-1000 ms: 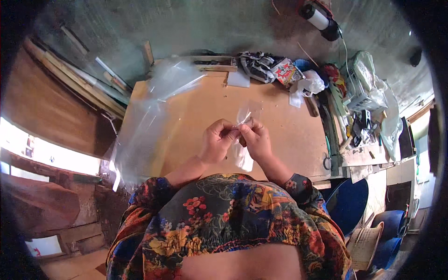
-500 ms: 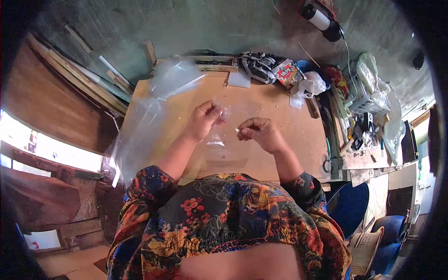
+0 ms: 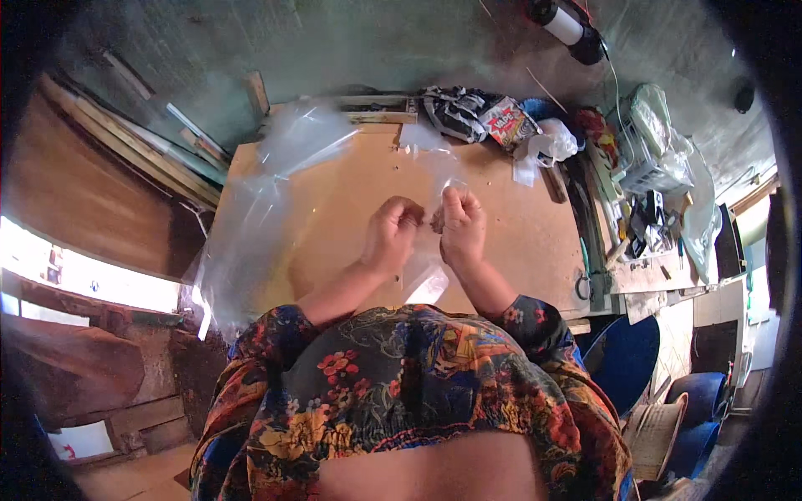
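Over the middle of a tan board tabletop (image 3: 334, 221), my two hands are raised close together. The fingers of my left hand (image 3: 394, 232) are curled in a pinch toward the other hand. My right hand (image 3: 462, 224) is closed with its thumb upward, gripping a piece of clear plastic film (image 3: 428, 285). The film shows below the hands, catching bright light, and faintly above them. What lies between the left fingertips is too small and see-through to make out.
Larger clear plastic sheeting (image 3: 305, 146) lies along the table's left side. At the back are a black-and-white plastic bag (image 3: 451, 113), a printed box (image 3: 510, 123) and a white bag (image 3: 555, 142). Scissors (image 3: 583, 285) lie at the right edge, near a cluttered basket (image 3: 656, 174).
My hands have come closer together. The right hand has turned thumb-up and risen slightly; the left has moved right and lower. The plastic film now hangs nearer the right wrist.
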The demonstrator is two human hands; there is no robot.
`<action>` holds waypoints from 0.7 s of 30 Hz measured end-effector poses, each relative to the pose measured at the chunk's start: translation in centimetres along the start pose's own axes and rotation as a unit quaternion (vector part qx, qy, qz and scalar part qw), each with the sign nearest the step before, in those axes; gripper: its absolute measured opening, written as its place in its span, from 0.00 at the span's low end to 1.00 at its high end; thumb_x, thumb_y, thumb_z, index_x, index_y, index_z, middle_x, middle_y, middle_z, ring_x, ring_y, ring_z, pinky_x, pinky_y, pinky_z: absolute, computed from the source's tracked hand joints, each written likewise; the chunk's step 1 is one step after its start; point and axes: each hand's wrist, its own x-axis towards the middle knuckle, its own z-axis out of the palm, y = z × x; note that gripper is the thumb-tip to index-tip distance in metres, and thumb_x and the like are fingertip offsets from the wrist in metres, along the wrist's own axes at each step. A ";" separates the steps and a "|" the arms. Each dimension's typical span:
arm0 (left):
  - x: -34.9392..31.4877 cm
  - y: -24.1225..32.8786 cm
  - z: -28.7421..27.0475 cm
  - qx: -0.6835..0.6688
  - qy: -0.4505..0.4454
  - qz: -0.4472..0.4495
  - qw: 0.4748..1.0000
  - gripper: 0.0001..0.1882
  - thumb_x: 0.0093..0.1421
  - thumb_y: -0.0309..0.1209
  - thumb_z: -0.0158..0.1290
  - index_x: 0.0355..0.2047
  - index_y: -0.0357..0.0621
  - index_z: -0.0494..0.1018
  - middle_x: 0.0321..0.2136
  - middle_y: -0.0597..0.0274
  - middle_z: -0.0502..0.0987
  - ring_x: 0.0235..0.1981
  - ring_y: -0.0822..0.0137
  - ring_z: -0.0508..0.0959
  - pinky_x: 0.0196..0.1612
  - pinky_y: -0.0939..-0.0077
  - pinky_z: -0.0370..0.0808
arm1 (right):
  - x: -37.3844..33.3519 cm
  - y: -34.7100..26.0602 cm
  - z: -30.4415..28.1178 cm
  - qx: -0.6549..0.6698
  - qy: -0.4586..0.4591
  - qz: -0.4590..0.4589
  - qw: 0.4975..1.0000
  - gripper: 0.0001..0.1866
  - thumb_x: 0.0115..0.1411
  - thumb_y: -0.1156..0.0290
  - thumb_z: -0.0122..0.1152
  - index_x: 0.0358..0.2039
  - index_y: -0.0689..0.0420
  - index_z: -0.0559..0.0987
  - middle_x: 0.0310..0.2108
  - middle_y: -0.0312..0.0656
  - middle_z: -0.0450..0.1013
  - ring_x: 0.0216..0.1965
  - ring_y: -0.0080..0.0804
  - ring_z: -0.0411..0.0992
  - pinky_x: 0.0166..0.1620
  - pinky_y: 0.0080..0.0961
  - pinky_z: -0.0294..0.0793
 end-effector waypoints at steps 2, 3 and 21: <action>0.4 -0.5 -0.5 -0.115 0.092 -0.092 0.985 0.09 0.58 0.33 0.45 0.30 0.39 0.65 0.21 0.63 0.69 0.19 0.73 0.70 0.24 0.79 0.68 | 0.7 -0.6 -0.9 0.007 0.053 0.007 0.999 0.11 0.56 0.68 0.53 0.20 0.55 0.65 0.13 0.30 0.59 0.12 0.17 0.56 0.16 0.17 0.55; 1.0 -0.2 -0.9 -0.210 0.161 -0.177 0.948 0.10 0.59 0.35 0.44 0.29 0.40 0.65 0.21 0.65 0.69 0.17 0.76 0.68 0.21 0.81 0.67 | 1.2 -1.0 -1.4 0.012 0.077 0.010 0.997 0.12 0.57 0.67 0.53 0.19 0.54 0.65 0.11 0.30 0.57 0.11 0.18 0.54 0.15 0.18 0.54; -2.4 -3.9 -0.2 -0.338 0.037 -0.447 0.827 0.07 0.59 0.33 0.43 0.33 0.44 0.66 0.26 0.64 0.72 0.27 0.67 0.75 0.30 0.74 0.74 | 2.5 1.2 -3.6 0.098 0.217 -0.030 0.971 0.14 0.58 0.62 0.50 0.20 0.51 0.61 0.12 0.29 0.52 0.12 0.18 0.52 0.15 0.17 0.52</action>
